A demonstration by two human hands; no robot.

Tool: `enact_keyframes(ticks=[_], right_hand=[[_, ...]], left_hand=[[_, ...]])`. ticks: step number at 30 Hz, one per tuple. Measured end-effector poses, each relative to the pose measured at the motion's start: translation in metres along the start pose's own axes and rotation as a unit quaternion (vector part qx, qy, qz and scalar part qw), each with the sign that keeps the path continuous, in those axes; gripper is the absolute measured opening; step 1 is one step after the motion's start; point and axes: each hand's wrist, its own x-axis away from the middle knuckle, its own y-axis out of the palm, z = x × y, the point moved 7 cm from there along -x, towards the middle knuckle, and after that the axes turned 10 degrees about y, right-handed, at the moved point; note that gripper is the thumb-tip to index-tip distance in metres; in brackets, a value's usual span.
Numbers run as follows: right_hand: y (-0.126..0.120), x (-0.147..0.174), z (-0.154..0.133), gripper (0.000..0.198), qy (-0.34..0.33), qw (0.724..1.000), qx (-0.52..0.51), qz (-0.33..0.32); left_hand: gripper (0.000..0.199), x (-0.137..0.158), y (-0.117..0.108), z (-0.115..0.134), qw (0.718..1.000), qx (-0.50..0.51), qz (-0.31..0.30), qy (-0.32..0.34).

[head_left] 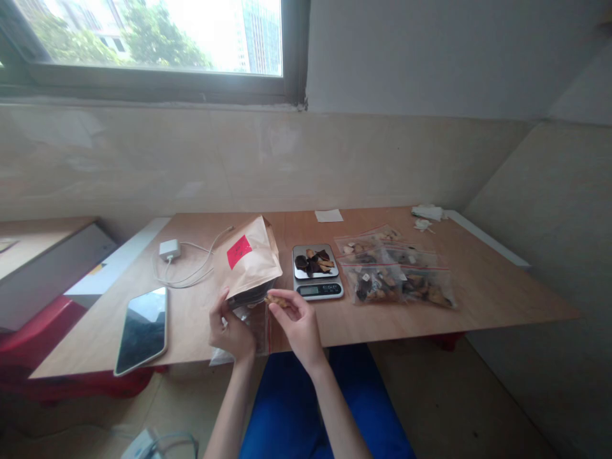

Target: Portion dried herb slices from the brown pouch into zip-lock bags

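The right hand's (302,322) fingers pinch a brown dried piece (276,300) beside the lower end of a tilted paper bag (258,263), gripped by the left hand's (233,333) fingers above the table's (497,287) near edge. Both partly hide a clear bag (261,333) there. Rightward, a scale (319,291) carries dark dried pieces (314,261); filled zip bags (377,280) lie just beside it. Toward the near left corner lies a phone (142,330), a charger (169,249) behind.

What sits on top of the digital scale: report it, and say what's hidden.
On the digital scale lies a small heap of dark and tan pieces. The scale's surface directly beneath them, and anything under the topmost pieces, is covered.
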Motion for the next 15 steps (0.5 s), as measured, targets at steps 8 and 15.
enact_keyframes(ticks=[8, 15], right_hand=[[-0.087, -0.054, -0.001, 0.038, -0.011, 0.986, 0.064, 0.154], [-0.091, -0.132, -0.018, 0.025, -0.072, 0.95, 0.283, 0.111]], left_hand=[[0.025, 0.0, 0.01, -0.01, 0.998, -0.008, -0.053, -0.011], [0.024, -0.001, 0.011, -0.009, 0.998, 0.002, -0.055, -0.014]])
